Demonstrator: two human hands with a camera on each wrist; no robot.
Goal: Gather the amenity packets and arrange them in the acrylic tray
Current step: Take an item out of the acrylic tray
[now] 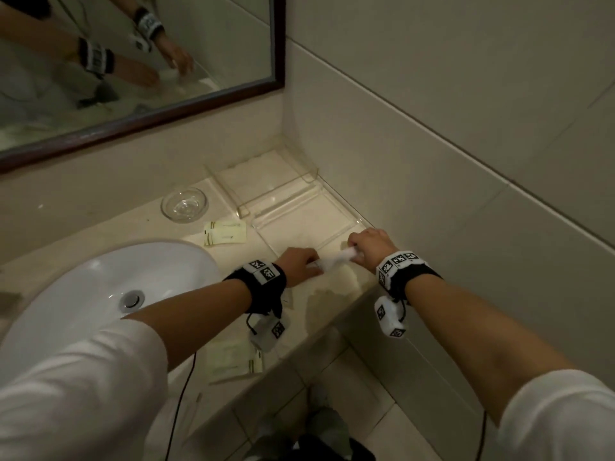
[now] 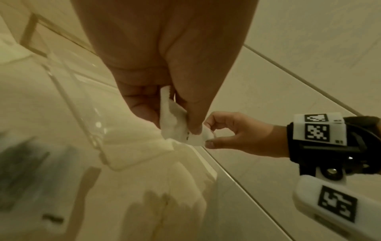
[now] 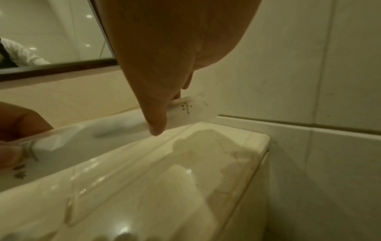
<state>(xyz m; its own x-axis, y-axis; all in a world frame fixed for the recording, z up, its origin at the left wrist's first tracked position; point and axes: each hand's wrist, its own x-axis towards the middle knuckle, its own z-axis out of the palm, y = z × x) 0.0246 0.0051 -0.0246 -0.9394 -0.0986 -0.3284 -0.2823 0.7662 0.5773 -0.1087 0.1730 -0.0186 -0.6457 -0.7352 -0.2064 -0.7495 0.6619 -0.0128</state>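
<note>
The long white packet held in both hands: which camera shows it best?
The right wrist view: the white packet stretches across it, printing visible. The head view shows it small between the left hand and right hand. The left wrist view shows only its pinched end.

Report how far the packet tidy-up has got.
Done: nothing that shows; the acrylic tray looks empty. In hand: the left hand and the right hand each pinch an end of one long white packet over the tray's near edge. Left: the packets beside the glass dish and the packets at the counter's front edge lie outside the tray.
</note>
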